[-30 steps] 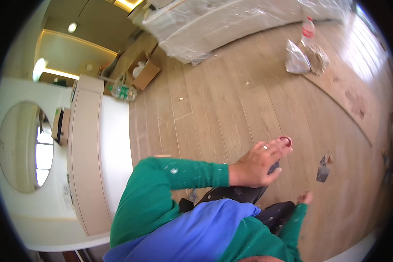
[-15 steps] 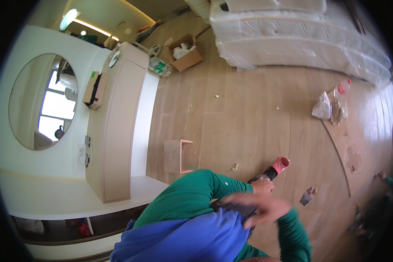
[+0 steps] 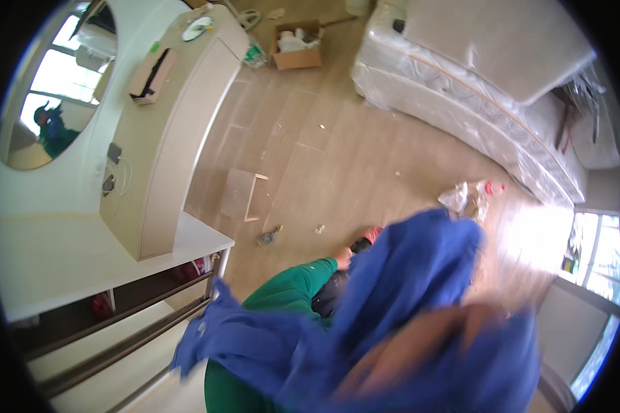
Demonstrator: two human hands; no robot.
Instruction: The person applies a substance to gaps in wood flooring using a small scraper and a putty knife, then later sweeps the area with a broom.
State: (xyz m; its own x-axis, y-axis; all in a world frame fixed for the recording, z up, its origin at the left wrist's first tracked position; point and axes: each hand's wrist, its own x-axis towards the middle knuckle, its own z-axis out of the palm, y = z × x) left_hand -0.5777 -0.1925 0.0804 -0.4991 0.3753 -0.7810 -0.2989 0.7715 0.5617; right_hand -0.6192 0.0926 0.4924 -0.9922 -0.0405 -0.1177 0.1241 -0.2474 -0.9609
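Observation:
My left hand, at the end of a green sleeve, is closed beside a black thing with a red end. What its fingers hold, if anything, is hidden. A large blue cloth rises in loose folds over the middle of the view and blurs with motion. Its folds lie on both sides of my right hand, which is smeared but looks closed on it. Dark fabric shows between my green left sleeve and the cloth.
A small open wooden box and a clear bottle are on the floor. Left stands a pale cabinet with a round mirror above. Plastic-wrapped mattresses are at the far right, a cardboard carton at the back.
The blue cloth has risen from my lap with my right hand and now covers much of the middle. The view has turned, so the window at right has come into sight.

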